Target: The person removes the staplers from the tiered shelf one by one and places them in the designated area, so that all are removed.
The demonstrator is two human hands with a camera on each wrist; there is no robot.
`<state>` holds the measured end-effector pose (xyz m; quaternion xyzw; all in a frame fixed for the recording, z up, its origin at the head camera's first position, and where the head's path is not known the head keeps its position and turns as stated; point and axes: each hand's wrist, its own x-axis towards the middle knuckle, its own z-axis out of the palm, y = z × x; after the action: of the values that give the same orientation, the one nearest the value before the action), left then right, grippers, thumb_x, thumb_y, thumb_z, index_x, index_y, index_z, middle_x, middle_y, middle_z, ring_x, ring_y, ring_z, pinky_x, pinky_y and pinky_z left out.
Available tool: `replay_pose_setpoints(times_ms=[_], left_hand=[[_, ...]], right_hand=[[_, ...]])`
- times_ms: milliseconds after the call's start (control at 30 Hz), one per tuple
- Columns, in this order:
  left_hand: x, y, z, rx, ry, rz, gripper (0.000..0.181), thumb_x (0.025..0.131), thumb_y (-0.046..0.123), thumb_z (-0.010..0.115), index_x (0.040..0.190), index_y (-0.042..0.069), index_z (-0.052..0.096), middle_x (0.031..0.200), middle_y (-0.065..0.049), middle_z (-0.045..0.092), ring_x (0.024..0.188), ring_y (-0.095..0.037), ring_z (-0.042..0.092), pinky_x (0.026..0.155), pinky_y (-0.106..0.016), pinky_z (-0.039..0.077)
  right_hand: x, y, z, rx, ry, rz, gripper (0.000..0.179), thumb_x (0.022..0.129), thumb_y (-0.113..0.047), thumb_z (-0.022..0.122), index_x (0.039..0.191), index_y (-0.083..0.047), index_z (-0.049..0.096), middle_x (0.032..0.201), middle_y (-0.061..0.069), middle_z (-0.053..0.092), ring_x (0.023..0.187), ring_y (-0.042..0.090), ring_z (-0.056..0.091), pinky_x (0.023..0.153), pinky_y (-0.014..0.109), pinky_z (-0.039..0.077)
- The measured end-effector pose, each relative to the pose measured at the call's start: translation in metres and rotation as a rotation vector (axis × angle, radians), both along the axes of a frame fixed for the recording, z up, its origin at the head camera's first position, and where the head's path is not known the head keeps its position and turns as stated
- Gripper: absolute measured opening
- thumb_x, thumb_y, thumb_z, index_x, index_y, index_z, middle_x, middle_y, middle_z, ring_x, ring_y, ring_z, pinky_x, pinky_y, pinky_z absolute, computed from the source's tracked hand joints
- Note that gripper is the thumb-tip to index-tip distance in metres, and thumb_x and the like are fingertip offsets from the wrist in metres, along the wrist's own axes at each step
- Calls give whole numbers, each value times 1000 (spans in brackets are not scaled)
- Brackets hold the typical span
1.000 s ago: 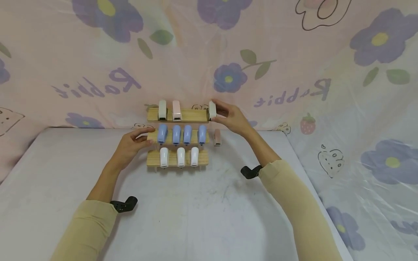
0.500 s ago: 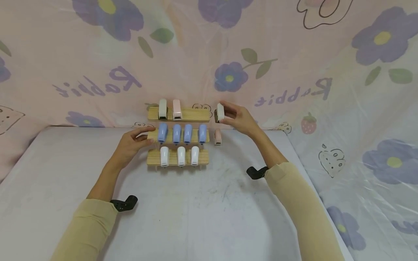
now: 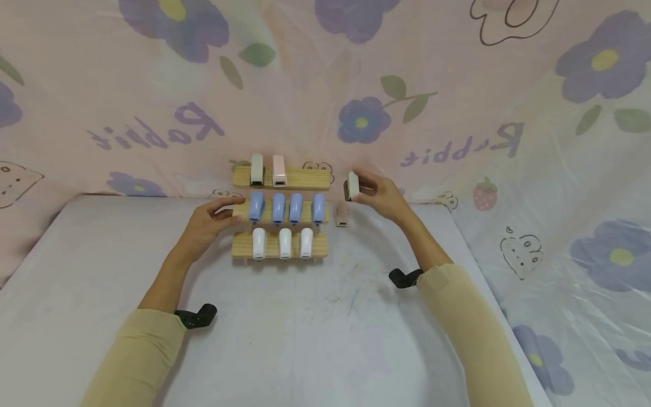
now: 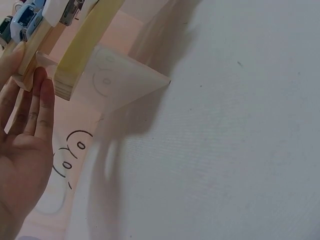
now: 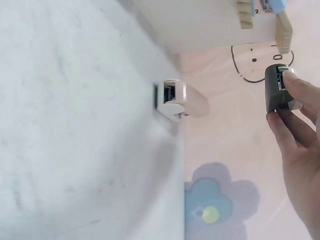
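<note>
My right hand (image 3: pixel 383 195) pinches a small white stapler with a dark base (image 3: pixel 351 186), held in the air right of the shelf. The right wrist view shows thumb and fingers on either side of this stapler (image 5: pixel 280 87). Below it, a pink stapler (image 3: pixel 341 215) stands upright on the table. With my left hand (image 3: pixel 205 223) I grip the left end of the middle board of a three-tier wooden shelf (image 3: pixel 322 179). In the left wrist view, the thumb lies on one face of the board (image 4: pixel 31 57) and fingers on the other.
The top board carries a pale stapler (image 3: pixel 257 169) and a pink stapler (image 3: pixel 279 170). Several blue staplers (image 3: pixel 295 208) stand on the middle board, and three white staplers (image 3: pixel 285 244) on the bottom one. A flower-printed curtain (image 3: pixel 295 113) hangs behind the white table (image 3: pixel 285 339).
My right hand has carried the white stapler off the right end of the top board, rightward and slightly lower. My left hand has kept its grip on the shelf.
</note>
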<state>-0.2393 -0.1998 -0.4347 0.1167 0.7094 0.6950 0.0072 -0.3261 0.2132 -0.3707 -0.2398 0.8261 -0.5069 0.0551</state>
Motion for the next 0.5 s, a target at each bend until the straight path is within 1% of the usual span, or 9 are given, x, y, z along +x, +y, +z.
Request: replay_pose_setpoints(times_ms=[133, 233, 367, 433, 500], left_hand=[[-1, 0, 0, -10, -8, 12, 49, 91, 6, 72, 137, -1, 56, 136, -5, 54, 109, -11, 62, 88, -19, 54], [-1, 0, 0, -12, -15, 19, 49, 91, 6, 73, 137, -1, 57, 137, -5, 55, 109, -11, 62, 88, -19, 54], [-1, 0, -1, 3, -17, 13, 49, 91, 6, 73, 136, 0, 57, 137, -5, 55, 109, -11, 62, 88, -19, 54], [-1, 0, -1, 4, -15, 10, 49, 91, 7, 73, 137, 0, 57, 137, -5, 55, 109, -11, 62, 88, -19, 54], [-2, 0, -2, 17, -13, 4, 49, 91, 6, 72, 137, -1, 57, 138, -7, 54, 110, -13, 62, 88, -20, 54]], right_hand=[[1, 4, -9, 4, -13, -11, 74, 90, 0, 72, 154, -3, 33, 150, 24, 41, 136, 40, 43, 110, 51, 40], [1, 7, -16, 16, -18, -9, 75, 90, 0, 72, 154, -4, 33, 150, 23, 41, 136, 39, 44, 109, 48, 41], [0, 11, -25, 46, 6, -6, 75, 90, -3, 73, 154, -5, 34, 149, 22, 44, 134, 37, 46, 108, 45, 43], [0, 13, -29, 61, 21, -13, 74, 90, -4, 73, 153, -5, 35, 148, 22, 45, 133, 37, 48, 108, 44, 44], [0, 16, -33, 70, 17, -28, 74, 90, -4, 73, 153, -6, 36, 149, 20, 44, 134, 37, 47, 108, 44, 44]])
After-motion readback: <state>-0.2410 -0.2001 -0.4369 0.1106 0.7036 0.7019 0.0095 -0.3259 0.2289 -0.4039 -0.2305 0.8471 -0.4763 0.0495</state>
